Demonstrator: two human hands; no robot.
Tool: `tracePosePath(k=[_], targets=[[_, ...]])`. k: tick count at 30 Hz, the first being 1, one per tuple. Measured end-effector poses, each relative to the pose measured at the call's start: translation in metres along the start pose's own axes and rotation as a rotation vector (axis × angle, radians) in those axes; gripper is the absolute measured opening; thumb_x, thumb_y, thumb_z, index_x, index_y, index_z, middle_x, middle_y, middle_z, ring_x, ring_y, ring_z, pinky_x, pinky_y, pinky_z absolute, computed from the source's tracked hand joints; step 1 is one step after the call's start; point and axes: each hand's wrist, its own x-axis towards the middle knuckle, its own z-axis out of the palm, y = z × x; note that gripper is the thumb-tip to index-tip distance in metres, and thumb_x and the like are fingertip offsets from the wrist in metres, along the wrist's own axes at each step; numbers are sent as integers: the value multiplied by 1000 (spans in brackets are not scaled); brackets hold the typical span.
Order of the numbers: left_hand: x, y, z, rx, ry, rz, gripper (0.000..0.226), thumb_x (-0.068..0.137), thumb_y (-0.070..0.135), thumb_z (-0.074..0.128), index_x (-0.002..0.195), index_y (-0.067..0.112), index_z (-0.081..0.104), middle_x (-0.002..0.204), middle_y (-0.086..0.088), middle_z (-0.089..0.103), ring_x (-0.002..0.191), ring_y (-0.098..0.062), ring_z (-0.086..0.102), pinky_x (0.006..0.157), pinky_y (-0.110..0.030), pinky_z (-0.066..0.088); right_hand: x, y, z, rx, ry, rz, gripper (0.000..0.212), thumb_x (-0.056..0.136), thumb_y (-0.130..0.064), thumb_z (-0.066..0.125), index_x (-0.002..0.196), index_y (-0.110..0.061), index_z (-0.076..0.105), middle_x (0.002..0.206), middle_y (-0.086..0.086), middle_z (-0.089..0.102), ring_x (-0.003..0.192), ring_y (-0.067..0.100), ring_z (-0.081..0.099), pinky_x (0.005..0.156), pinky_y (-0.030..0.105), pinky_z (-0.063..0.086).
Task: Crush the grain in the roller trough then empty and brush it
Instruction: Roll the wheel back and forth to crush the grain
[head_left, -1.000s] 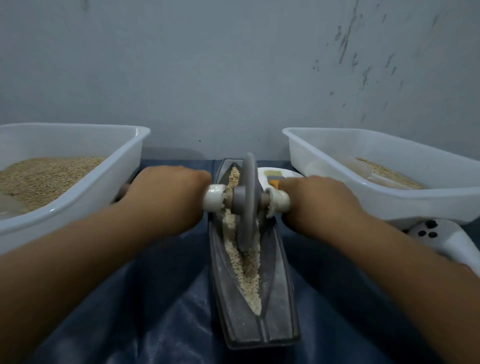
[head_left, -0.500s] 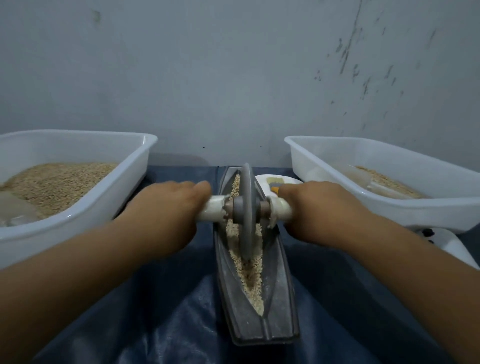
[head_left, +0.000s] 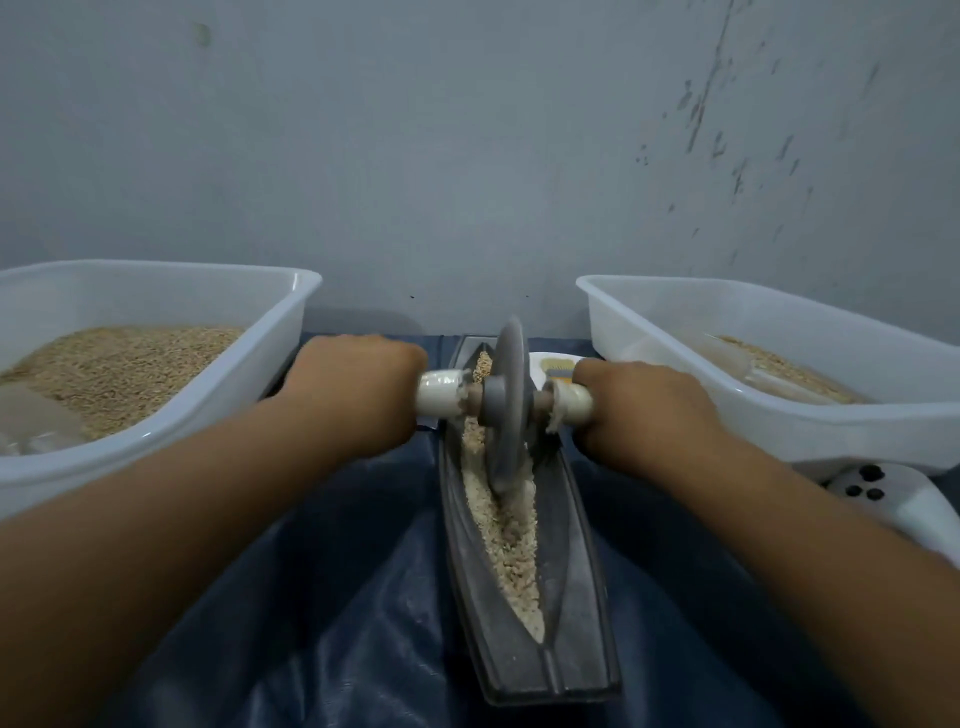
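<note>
A long grey boat-shaped trough (head_left: 576, 613) lies on a blue sheet, running away from me. Pale grain (head_left: 511, 540) fills its groove. A grey roller wheel (head_left: 506, 410) stands upright in the groove near the far half. My left hand (head_left: 353, 395) grips the white left handle (head_left: 439, 397) of its axle. My right hand (head_left: 644, 410) grips the white right handle (head_left: 571, 402). Both sets of fingers are curled round the handles and hidden from me.
A white tub (head_left: 218, 410) holding whole grain stands at the left. Another white tub (head_left: 831, 436) with some grain and a scoop stands at the right. A white device with dark buttons (head_left: 883, 499) lies under its near corner. A small white item (head_left: 553, 364) lies behind the wheel. A grey wall closes the back.
The wheel has rolled a little toward the far end of the trough, both hands going with it. The view has tilted down slightly.
</note>
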Motion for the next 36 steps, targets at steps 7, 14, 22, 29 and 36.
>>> tracePosePath(k=[7, 14, 22, 29, 36], targets=[[37, -14, 17, -73, -97, -5, 15, 73, 33, 63, 84, 31, 54, 72, 8, 55, 71, -19, 58, 71, -33, 53, 49, 0, 6, -103, 68, -68, 14, 63, -24, 58, 63, -25, 44, 60, -7, 48, 51, 11, 42, 46, 23, 25], [-36, 1, -7, -53, -80, 10, 31, 78, 42, 62, 69, 35, 34, 64, 12, 47, 57, -2, 44, 56, -23, 37, -22, -1, -16, -145, 25, -118, 16, 72, -30, 56, 68, -26, 40, 63, -8, 46, 54, 13, 40, 46, 25, 25], [-77, -4, -29, 24, 119, 112, 24, 51, 45, 57, 64, 34, 40, 46, 12, 39, 39, -4, 37, 43, -17, 32, -80, -1, -58, -124, -107, -78, 18, 72, -43, 58, 72, -33, 44, 67, -10, 52, 57, 1, 43, 45, 22, 26], [-2, -2, 12, 40, 83, -8, 29, 75, 37, 63, 68, 29, 36, 58, 10, 39, 53, -12, 41, 55, -27, 34, 10, -1, 0, -96, 2, -39, 14, 71, -27, 59, 70, -27, 45, 65, -8, 46, 56, 13, 43, 49, 24, 29], [38, -12, 26, -17, 61, -23, 20, 72, 28, 62, 72, 30, 42, 61, 9, 40, 62, -21, 48, 61, -30, 40, 53, 2, 12, -65, 79, -69, 17, 63, -25, 59, 65, -26, 43, 63, -8, 48, 55, 13, 43, 47, 24, 24]])
